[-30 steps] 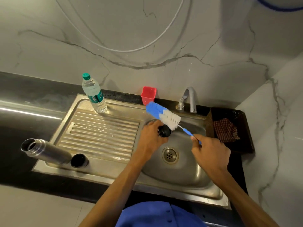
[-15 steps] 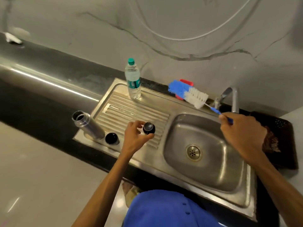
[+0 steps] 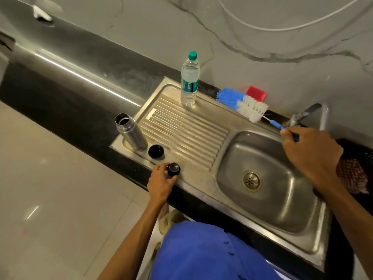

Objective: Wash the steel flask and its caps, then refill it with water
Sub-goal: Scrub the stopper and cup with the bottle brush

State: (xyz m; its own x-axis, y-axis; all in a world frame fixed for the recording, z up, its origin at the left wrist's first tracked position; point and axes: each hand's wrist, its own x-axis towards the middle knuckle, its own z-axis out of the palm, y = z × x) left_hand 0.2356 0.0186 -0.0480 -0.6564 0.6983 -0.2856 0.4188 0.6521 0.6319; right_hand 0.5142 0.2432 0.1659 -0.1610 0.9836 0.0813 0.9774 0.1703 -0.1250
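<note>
The open steel flask (image 3: 131,131) stands upright at the left corner of the drainboard. Beside it, a black cup-shaped cap (image 3: 156,151) rests mouth up. My left hand (image 3: 161,181) grips a small black stopper cap (image 3: 173,168) down at the drainboard's front edge, just right of the cup cap. My right hand (image 3: 308,154) holds the blue wire handle of a blue-and-white bottle brush (image 3: 243,104) raised over the sink's back rim, near the tap (image 3: 310,116).
A clear water bottle with a green lid (image 3: 189,79) stands at the back of the ribbed drainboard (image 3: 187,134). A red container (image 3: 256,93) sits behind the brush. The sink bowl (image 3: 262,164) has a central drain. A dark basket with a checked cloth (image 3: 352,174) is at the right.
My left hand carried the stopper cap from over the sink bowl leftward to the drainboard's front edge beside the cup cap. My right hand lifted the brush toward the tap. The view swung left.
</note>
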